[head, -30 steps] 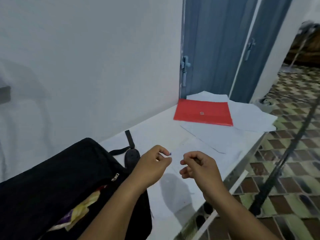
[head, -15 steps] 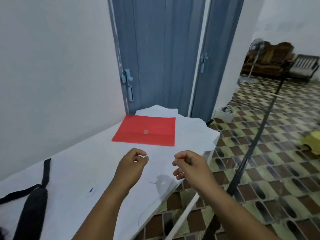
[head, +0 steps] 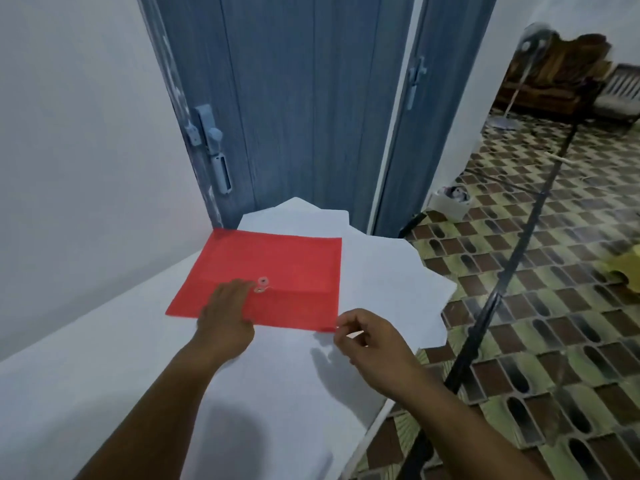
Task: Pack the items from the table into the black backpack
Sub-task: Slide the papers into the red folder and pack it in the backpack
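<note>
A red document envelope [head: 277,271] with a string-and-button clasp lies flat on the white table [head: 86,375], partly over several loose white paper sheets [head: 388,282]. My left hand [head: 227,318] rests flat on the envelope's near left part, fingers straight, fingertips beside the clasp. My right hand [head: 372,337] is at the envelope's near right corner, thumb and forefinger curled together at that corner; whether they pinch it is unclear. The black backpack is out of view.
A white wall runs along the left side of the table. Blue doors [head: 311,116] stand just behind the table's far end. The table's right edge [head: 377,420] drops to a patterned tile floor. A dark pole [head: 502,289] slants across the right side.
The view has swung right, away from the backpack and its strap. Both hands have moved forward to the red envelope; the left one has flattened onto it and the right one has reached its corner.
</note>
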`<state>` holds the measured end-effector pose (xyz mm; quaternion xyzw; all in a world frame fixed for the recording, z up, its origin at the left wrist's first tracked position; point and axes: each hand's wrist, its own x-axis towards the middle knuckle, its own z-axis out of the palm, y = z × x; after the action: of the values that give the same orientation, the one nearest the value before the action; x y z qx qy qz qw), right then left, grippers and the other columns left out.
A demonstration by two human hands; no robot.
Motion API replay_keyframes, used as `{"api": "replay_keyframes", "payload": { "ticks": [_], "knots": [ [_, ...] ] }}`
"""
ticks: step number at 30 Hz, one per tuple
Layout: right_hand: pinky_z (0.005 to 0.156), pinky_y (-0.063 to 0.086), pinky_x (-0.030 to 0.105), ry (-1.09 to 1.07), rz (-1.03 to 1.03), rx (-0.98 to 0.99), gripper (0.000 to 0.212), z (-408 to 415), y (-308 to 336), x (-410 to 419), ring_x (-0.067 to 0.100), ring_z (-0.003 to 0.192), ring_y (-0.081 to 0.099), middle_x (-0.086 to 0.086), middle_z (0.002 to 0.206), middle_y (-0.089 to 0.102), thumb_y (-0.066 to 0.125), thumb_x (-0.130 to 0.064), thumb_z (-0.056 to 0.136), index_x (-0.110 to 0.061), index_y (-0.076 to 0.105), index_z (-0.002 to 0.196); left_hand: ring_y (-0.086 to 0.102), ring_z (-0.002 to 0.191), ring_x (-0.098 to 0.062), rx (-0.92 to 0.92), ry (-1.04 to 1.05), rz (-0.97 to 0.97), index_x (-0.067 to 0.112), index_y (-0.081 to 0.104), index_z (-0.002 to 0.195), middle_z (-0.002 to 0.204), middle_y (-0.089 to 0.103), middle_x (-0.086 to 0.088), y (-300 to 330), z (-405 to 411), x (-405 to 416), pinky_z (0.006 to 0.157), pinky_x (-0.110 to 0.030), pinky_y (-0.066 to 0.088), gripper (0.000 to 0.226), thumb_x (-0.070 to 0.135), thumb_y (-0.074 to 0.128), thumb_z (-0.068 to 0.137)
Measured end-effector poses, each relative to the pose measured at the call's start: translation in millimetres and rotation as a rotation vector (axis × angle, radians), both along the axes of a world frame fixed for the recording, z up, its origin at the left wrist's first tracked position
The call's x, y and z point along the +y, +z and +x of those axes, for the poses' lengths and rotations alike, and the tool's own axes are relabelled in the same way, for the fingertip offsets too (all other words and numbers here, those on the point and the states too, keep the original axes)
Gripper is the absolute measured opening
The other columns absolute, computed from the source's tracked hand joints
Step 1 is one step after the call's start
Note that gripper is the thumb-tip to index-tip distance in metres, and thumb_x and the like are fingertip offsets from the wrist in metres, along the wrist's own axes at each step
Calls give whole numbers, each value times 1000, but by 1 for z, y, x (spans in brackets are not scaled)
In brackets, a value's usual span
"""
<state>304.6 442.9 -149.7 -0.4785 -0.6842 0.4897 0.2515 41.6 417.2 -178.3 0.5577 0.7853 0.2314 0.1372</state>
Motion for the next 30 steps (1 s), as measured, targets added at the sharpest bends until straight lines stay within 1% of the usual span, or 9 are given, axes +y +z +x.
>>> {"api": "replay_keyframes", "payload": {
  "ticks": [5, 9, 12, 15, 18, 21, 24, 26, 30],
  "knots": [
    [73, 52, 18, 7, 22, -66, 13, -17, -16, 48, 5, 85, 64, -18, 101, 67, 65, -21, 92, -32, 65, 98, 31, 143, -23, 168, -63, -250, 32, 32, 150, 149, 40, 4, -21, -27, 38, 117, -54, 20, 68, 26, 64, 90],
    [81, 40, 7, 120, 103, -157, 22, -36, -30, 74, -6, 98, 55, -21, 109, 61, 67, -21, 89, -31, 64, 108, 43, 126, -17, 305, -56, -292, 38, 50, 133, 127, 49, 9, -23, -33, 43, 108, -44, 18, 51, 38, 62, 83],
    [74, 42, 11, 197, 207, -122, 17, -48, -27, 98, 0, 89, 58, -18, 95, 64, 66, -16, 86, -31, 65, 94, 57, 105, -14, 211, -11, -200, 36, 56, 98, 102, 57, 15, -9, -35, 45, 98, -36, 31, 28, 22, 69, 76],
    [72, 48, 22, 274, 330, -120, 12, -59, -17, 114, 5, 82, 57, -17, 92, 62, 66, -24, 85, -31, 66, 94, 55, 74, -10, 165, -2, -82, 33, 48, 71, 78, 52, 16, 11, -25, 38, 69, -32, 48, 40, 27, 87, 63],
    [79, 48, 21, 352, 457, -143, 33, -61, -3, 134, 0, 96, 52, -20, 109, 54, 65, -32, 82, -34, 65, 115, 52, 66, -9, 181, 66, 23, 36, 41, 67, 75, 50, 15, 30, -4, 34, 62, -34, 46, 54, 27, 93, 56],
    [89, 49, 23, 429, 549, -68, 50, -60, 12, 163, 5, 109, 50, -13, 120, 50, 69, -47, 76, -34, 62, 124, 48, 60, -10, 258, 160, 159, 34, 46, 69, 74, 50, 15, 47, 17, 32, 56, -37, 45, 46, 23, 89, 58],
    [93, 47, 24, 372, 518, 78, 63, -66, 16, 186, 14, 115, 52, -5, 128, 49, 76, -54, 72, -27, 59, 127, 37, 49, -13, 331, 352, 190, 27, 44, 62, 59, 45, 12, 55, 42, 30, 59, -33, 37, 46, 13, 89, 60],
    [89, 43, 13, 320, 455, 156, 69, -74, 12, 187, 8, 110, 51, -6, 129, 47, 83, -52, 72, -27, 53, 129, 33, 46, -15, 378, 464, 152, 23, 44, 58, 52, 42, 10, 56, 61, 30, 65, -33, 30, 47, 12, 89, 59],
    [66, 52, 16, 304, -69, 142, 63, -85, 6, 175, 10, 83, 61, -10, 115, 51, 82, -47, 76, -34, 42, 122, 41, 48, -17, 325, 543, 133, 31, 38, 65, 54, 42, 11, 45, 96, 34, 56, -29, 31, 48, 12, 82, 63]
  ]
}}
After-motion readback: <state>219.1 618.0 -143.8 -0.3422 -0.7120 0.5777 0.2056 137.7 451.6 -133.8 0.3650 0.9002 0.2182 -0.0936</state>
